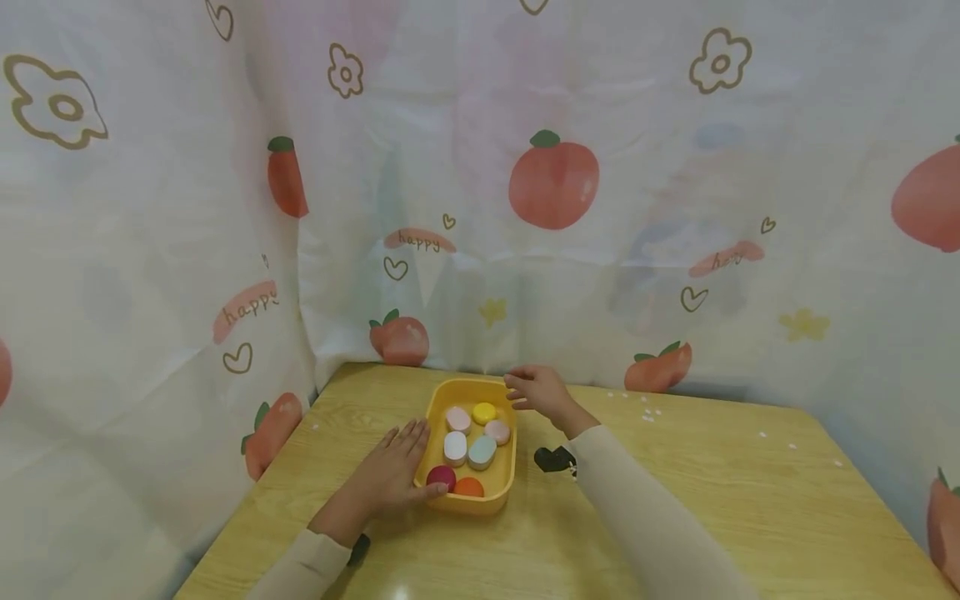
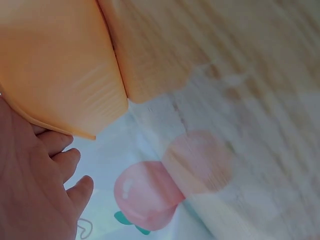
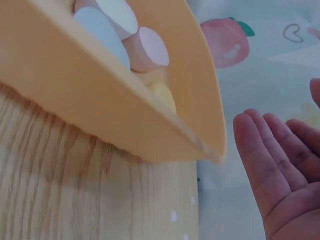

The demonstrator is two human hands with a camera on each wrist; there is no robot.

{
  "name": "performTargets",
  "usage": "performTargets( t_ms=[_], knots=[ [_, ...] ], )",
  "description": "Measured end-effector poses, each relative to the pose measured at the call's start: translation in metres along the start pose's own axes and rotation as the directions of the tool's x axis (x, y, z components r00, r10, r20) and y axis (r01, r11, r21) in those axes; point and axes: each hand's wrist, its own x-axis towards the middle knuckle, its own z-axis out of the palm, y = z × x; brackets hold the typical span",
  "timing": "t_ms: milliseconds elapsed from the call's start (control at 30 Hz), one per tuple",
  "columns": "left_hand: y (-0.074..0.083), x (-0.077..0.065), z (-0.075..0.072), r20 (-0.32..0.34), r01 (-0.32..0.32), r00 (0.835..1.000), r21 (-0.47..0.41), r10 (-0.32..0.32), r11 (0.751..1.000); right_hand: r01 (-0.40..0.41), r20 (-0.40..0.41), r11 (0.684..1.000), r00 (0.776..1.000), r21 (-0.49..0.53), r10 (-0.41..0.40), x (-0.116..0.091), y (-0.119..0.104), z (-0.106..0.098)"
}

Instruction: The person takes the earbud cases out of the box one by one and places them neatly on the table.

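A yellow plastic bin [image 1: 483,505] sits on the table in the head view, with several rounded pieces in it. Among them are a yellow one [image 1: 484,413], a white one [image 1: 455,448], a pale green one [image 1: 482,452], a magenta one [image 1: 442,477] and an orange one [image 1: 469,487]. My left hand [image 1: 390,475] rests along the bin's left side, fingers extended and thumb at the near rim. At the far right corner is my right hand [image 1: 542,392], its fingers loosely extended. The right wrist view shows that hand [image 3: 285,170] holding nothing, a gap between its fingertips and the bin's rim.
A black heart-shaped item [image 1: 553,459] lies right of the bin, partly behind the right sleeve. Another dark item [image 1: 360,550] shows beside the left cuff. Small white specks [image 1: 648,412] dot the table's back right. Printed fabric [image 1: 480,167] hangs behind the table and along its left.
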Motion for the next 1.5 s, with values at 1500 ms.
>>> performTargets(
  t_ms=[1500],
  knots=[
    [-0.003, -0.001, 0.003, -0.06, -0.039, 0.997, 0.003, 0.039, 0.999, -0.213, 0.066, 0.975, 0.976, 0.064, 0.209, 0.034, 0.013, 0.081]
  ],
)
